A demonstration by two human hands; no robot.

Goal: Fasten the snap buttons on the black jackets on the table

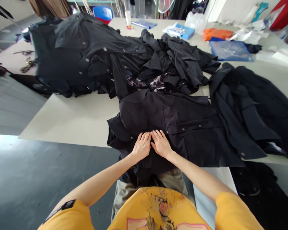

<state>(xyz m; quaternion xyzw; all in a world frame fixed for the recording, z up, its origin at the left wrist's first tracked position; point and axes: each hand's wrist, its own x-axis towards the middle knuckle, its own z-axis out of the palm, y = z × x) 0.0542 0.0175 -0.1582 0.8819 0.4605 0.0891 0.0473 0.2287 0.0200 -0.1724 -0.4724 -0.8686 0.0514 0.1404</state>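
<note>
A black jacket (146, 111) lies spread on the table in front of me, its collar to the left and its row of round snap buttons running across. My left hand (142, 146) rests on its front placket, fingers stretched out and palm down. Right beside it, my right hand (162, 144) presses on the same placket, fingers extended and the thumb turned toward the left hand. The fingertips of both hands nearly meet, and the cloth under them is hidden. One snap button shows left of my hands and several to the right. The jacket's lower side hangs over the table edge toward me.
A tall pile of black jackets (69, 48) fills the back left of the pale table (79, 118). Another dark jacket (249, 108) lies at the right. Behind are a blue box (186, 32), an orange bag (217, 34) and scissors (129, 27). Dark cloth (266, 191) hangs low at right.
</note>
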